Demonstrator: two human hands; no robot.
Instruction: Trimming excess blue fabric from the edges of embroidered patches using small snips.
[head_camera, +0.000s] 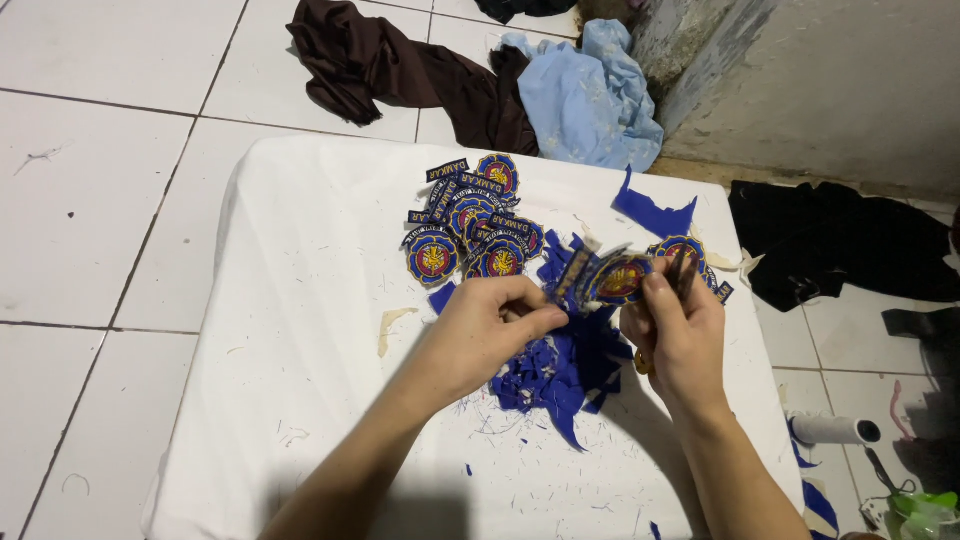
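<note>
Facing up, a round badge (620, 280) is pinched by both the left hand (490, 330) and right hand (678, 335); blue scraps (560, 375) are heaped beneath, finished badges (470, 225) behind.

Home sewing corner: white tiled floor (90, 200), low cloth-covered table (300, 300), garment heaps (400, 70), embroidered patches (470, 230).

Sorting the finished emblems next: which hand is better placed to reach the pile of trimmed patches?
Probably the left hand: it is nearer the pile of trimmed patches up-left of it. The right hand grips a patch and scissors, farther right.
</note>
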